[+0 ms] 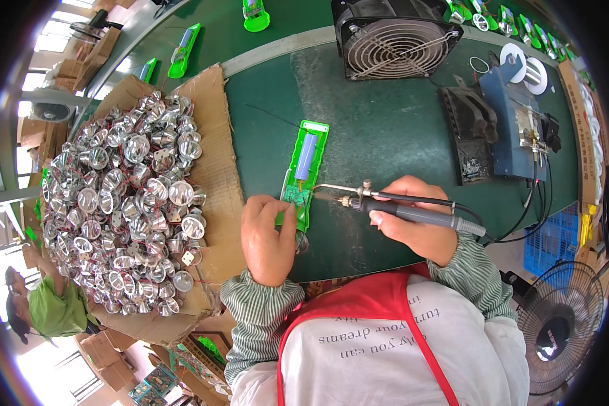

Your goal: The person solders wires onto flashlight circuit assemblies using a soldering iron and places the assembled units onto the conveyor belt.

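Note:
On the green bench lies a long green plastic housing (pixel 318 150) holding a blue-violet cylindrical battery (pixel 306 157) and a small green circuit board (pixel 295 194). My left hand (pixel 269 237) is closed in a pinch over the board's near left edge; whatever its fingertips hold is hidden. A shiny reflector cup (pixel 302 243) shows partly beside that hand, at the housing's near end. My right hand (pixel 419 229) grips a grey-and-black soldering iron (pixel 416 214) with a thin metal solder-feed tube (pixel 338 187) clamped to it. The tip and tube end point at the board from the right.
Many reflector cups (pixel 125 196) with red wires pile up on cardboard (pixel 218 169) at left. A black fan (pixel 399 51) stands at the back. A blue solder-feeding machine (pixel 507 128) and black iron stand (pixel 467 128) sit right, cables trailing. Another person (pixel 54 304) is far left.

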`<state>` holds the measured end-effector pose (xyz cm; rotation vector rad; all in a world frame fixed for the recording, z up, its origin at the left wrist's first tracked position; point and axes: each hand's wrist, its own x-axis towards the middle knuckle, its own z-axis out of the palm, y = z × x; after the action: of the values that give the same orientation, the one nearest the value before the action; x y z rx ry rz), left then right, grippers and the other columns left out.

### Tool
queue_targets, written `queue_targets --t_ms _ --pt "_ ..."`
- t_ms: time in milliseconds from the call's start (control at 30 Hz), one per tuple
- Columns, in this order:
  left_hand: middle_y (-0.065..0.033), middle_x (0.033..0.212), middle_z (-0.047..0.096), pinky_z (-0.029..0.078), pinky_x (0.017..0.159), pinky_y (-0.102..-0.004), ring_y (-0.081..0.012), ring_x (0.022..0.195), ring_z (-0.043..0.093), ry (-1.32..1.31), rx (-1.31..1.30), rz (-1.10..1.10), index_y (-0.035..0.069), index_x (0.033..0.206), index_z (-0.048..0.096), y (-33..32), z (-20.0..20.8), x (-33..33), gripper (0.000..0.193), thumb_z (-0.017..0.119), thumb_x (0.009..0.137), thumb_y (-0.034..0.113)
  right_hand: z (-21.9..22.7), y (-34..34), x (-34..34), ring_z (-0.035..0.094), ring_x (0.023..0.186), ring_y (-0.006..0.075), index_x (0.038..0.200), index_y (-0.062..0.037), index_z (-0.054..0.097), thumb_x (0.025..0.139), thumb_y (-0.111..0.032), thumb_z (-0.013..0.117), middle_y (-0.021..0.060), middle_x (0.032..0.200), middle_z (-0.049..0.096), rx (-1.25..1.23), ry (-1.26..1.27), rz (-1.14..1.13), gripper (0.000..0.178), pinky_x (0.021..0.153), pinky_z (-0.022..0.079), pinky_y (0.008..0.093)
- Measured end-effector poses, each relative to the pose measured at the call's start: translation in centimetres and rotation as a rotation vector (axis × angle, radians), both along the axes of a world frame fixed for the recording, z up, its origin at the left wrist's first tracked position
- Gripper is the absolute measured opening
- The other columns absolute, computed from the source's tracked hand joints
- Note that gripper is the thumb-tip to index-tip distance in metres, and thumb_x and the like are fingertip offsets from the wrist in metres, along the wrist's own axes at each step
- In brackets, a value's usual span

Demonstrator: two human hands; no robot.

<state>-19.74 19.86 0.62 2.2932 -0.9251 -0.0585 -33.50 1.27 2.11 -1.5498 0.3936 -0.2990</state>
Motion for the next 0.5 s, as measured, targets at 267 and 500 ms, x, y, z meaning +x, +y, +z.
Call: queue_targets --t_ms 267,500 --pt "-0.0154 0.083 0.054 0.043 0.067 -0.038 -0.0313 0.076 0.054 0.018 -0.017 0.022 -0.002 0.079 0.057 0.0 -0.1 -0.1 0.009 0.063 0.073 0.001 -0.3 0.4 0.9 0.063 0.071 0.0127 0.088 0.0033 0.055 0.074 -0.003 0.063 0.01 0.077 0.065 0.053 0.02 0.098 0.017 0.063 0.05 0.0246" --pt "-0.0127 0.084 0.053 0.043 0.068 -0.033 -0.0267 0.077 0.053 0.051 0.008 0.023 -0.002 0.079 0.058 0.0 0.1 0.0 0.009 0.063 0.075 0.004 -0.9 0.5 1.4 0.063 0.073 0.0128 0.089 0.0029 0.055 0.074 -0.003 0.062 0.0097 0.077 0.065 0.054 0.074 0.127 0.017 0.064 0.05 0.0248"
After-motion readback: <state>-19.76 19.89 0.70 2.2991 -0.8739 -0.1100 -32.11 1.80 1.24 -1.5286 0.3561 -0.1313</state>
